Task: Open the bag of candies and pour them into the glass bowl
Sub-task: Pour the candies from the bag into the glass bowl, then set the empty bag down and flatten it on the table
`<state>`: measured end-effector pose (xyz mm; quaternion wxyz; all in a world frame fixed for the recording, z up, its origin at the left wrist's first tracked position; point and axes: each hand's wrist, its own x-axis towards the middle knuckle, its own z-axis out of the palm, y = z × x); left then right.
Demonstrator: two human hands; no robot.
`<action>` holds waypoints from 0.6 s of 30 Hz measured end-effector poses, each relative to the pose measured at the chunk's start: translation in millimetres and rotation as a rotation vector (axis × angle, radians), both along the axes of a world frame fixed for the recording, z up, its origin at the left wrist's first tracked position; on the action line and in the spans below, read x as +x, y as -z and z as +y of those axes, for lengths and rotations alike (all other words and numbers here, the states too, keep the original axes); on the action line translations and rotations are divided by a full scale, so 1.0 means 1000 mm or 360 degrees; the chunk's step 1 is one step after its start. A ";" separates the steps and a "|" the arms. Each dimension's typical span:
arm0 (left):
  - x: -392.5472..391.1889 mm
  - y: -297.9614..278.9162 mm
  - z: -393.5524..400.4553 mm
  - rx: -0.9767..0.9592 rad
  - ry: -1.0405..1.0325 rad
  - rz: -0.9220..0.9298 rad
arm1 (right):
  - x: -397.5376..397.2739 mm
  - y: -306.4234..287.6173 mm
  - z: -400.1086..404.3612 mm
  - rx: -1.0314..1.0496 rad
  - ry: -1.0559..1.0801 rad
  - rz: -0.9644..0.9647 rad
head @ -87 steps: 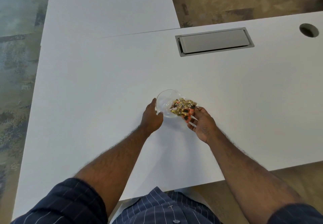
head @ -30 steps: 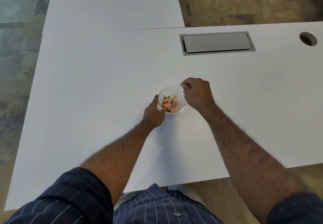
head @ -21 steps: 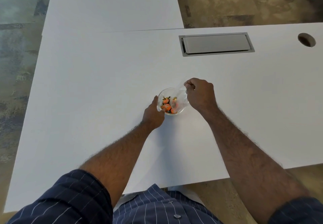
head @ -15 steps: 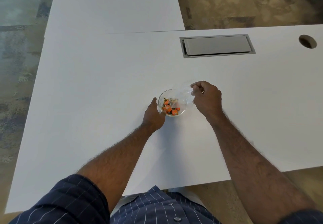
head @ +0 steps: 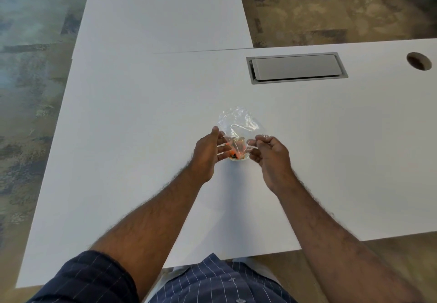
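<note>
The clear bag point(head: 238, 125) hangs above the glass bowl point(head: 238, 158), pinched shut in the right hand point(head: 269, 155)'s grip, while the left hand point(head: 208, 152) grip, fingers spread, touches its other side, candies point(head: 234, 151) directly below on the tabletop point(head: 142, 118).

No legible text, label, brand, number or sign anywhere. Clear bag point(head: 238, 125) unprinted as far as visible. Candies point(head: 234, 150) in wrappers too small and blurred to read. White desk point(head: 142, 113) unmarked.
</note>
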<state>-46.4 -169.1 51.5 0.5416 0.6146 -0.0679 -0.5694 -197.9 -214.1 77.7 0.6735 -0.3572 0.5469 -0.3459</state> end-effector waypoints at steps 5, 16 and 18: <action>0.011 -0.002 0.010 -0.0106 -0.0152 -0.0061 | 0.007 0.006 0.015 0.0154 -0.0116 -0.0081; 0.041 0.015 0.050 0.0156 -0.0238 -0.0398 | 0.021 0.036 0.034 -0.0167 -0.0724 0.0619; 0.045 0.021 0.063 0.0210 -0.0240 -0.0422 | 0.028 0.042 0.039 -0.0363 -0.0855 0.0762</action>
